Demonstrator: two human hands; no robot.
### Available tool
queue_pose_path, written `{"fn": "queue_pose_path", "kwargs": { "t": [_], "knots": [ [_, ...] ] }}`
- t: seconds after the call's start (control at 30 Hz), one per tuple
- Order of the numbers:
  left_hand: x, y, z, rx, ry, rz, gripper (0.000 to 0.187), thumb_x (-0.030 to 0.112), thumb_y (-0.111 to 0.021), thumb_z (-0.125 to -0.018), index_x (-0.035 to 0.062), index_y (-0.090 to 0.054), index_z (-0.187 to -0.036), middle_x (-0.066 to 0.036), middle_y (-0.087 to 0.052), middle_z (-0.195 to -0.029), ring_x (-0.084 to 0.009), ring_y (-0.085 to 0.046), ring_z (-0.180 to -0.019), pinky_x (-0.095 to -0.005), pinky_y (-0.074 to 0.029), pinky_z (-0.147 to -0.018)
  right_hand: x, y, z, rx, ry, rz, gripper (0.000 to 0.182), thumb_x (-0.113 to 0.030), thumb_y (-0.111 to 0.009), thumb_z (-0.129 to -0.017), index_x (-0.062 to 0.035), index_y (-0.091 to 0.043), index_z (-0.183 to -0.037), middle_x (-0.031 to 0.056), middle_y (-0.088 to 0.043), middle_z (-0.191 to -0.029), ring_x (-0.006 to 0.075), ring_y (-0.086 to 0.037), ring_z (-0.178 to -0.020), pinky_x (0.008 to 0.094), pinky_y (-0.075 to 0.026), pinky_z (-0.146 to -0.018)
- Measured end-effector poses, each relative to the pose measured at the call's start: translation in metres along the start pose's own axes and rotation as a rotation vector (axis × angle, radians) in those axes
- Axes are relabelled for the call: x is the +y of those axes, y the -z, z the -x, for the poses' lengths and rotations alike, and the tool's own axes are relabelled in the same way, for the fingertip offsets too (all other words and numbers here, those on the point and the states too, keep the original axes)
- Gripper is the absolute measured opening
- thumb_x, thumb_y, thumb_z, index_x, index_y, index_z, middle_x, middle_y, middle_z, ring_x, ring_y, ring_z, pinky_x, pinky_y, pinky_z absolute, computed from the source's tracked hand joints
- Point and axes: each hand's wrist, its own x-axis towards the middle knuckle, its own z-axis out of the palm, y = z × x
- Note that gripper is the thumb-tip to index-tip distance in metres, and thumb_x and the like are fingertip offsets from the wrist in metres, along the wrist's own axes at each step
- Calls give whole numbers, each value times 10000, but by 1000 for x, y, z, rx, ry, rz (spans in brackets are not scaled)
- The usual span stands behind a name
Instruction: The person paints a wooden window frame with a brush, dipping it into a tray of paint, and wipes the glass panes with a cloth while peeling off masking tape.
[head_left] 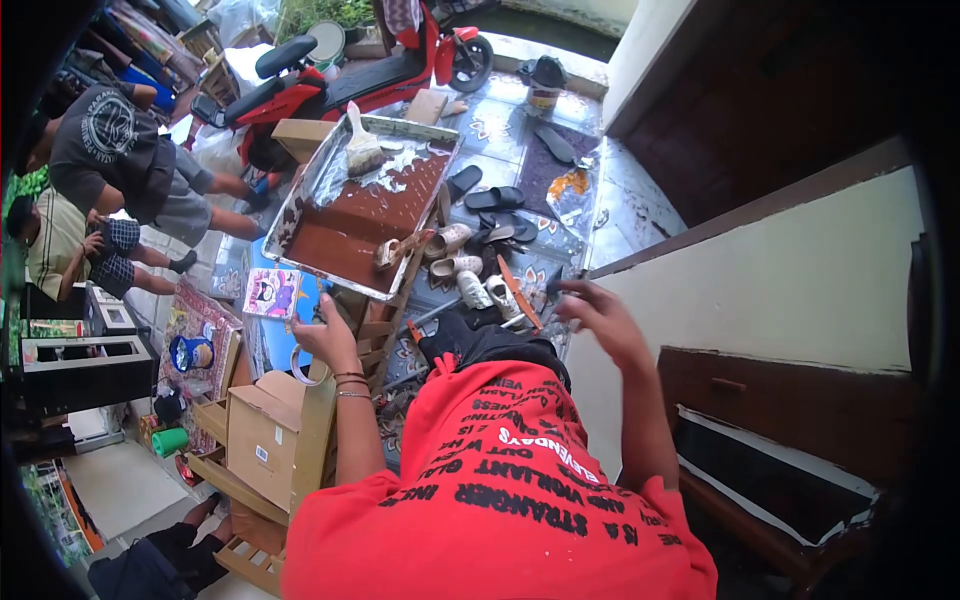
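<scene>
I look down over my red printed shirt (500, 500). My left hand (325, 342), with bracelets on the wrist, grips the top of a wooden ladder rail (312, 440). My right hand (600, 318) is raised by the cream wall (780, 280), fingers curled near its brown edge; something small and dark may be at the fingertips, unclear. A metal tray (300, 195) of brown paint rests on the ladder top ahead of me, between the hands. A wide paintbrush (363, 150) lies at its far end.
Below on the tiled floor lie several sandals and shoes (470, 250). A red scooter (370, 75) is parked beyond. Two people (120, 160) crouch at the left. A cardboard box (262, 435) stands beside the ladder; a dark brown cabinet (790, 420) stands at the right.
</scene>
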Motion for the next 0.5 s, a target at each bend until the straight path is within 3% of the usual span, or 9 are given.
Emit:
{"fn": "queue_pose_path", "kwargs": {
  "t": [0.03,0.07,0.13,0.23,0.27,0.4,0.43,0.47,0.5],
  "knots": [
    [11,0,7,-226,204,411,758,441,-641,-824,-131,-351,-1229,-224,-413,-1205,-298,-440,-1119,-356,-356,-961,0,-16,-20,-30,-12,40,552,-340,-612,-860,-8,-479,-1281,95,-653,-917,165,-614,-827,284,-462,-771],
    [10,-10,10,-330,364,489,765,514,-620,-815,-79,-386,-1239,-185,-468,-1150,-288,-461,-1104,-371,-365,-941,1,-34,-41,-63,-24,80,655,-406,-640,-833,-17,-442,-1321,101,-652,-911,176,-612,-814,296,-463,-776],
    [41,7,16,-852,721,758,709,565,-563,-828,-3,-440,-1234,-148,-528,-1119,-247,-487,-1096,-393,-409,-882,6,-68,-83,-52,67,436,873,-579,-652,-746,-16,-390,-1359,181,-649,-948,264,-634,-860,349,-475,-792],
    [42,-19,12,-964,723,1027,659,588,-518,-836,53,-479,-1219,-112,-580,-1100,-220,-557,-1027,-389,-478,-786,-7,-114,-121,-84,47,667,1107,-789,-519,-669,-31,-237,-1425,280,-610,-1041,368,-609,-988,402,-475,-830],
    [39,-33,6,-971,752,1137,507,479,-510,-851,54,-542,-1126,-107,-616,-1066,-206,-625,-893,-367,-524,-692,-12,-126,-130,-84,11,743,1154,-829,-469,-660,-42,-168,-1449,297,-597,-1068,382,-595,-1022,409,-473,-841],
    [21,-56,6,-919,685,1214,249,281,-511,-809,77,-573,-937,-57,-636,-891,-180,-639,-766,-319,-535,-646,-28,-153,-140,58,-4,761,1104,-826,-404,-700,-141,-18,-1475,286,-578,-1122,391,-589,-1030,434,-474,-839],
    [21,-55,8,-907,681,1236,179,232,-505,-793,86,-570,-874,-44,-630,-844,-166,-635,-745,-309,-533,-639,-33,-155,-137,155,23,801,900,-728,-410,-789,-176,-188,-1464,249,-585,-1082,388,-574,-1024,441,-474,-822],
    [17,-60,12,-893,675,1271,119,204,-528,-791,92,-550,-827,-37,-609,-803,-151,-623,-703,-290,-524,-620,-36,-150,-138,169,23,808,900,-728,-410,-789,-176,-188,-1464,249,-585,-1082,388,-574,-1024,441,-474,-822],
    [27,-61,19,-864,673,1255,131,208,-510,-798,87,-557,-814,-52,-617,-790,-170,-624,-680,-329,-537,-631,-38,-139,-138,312,178,742,683,-629,-451,-828,-129,-403,-1292,224,-582,-1032,369,-577,-982,445,-462,-807]
  ]
}}
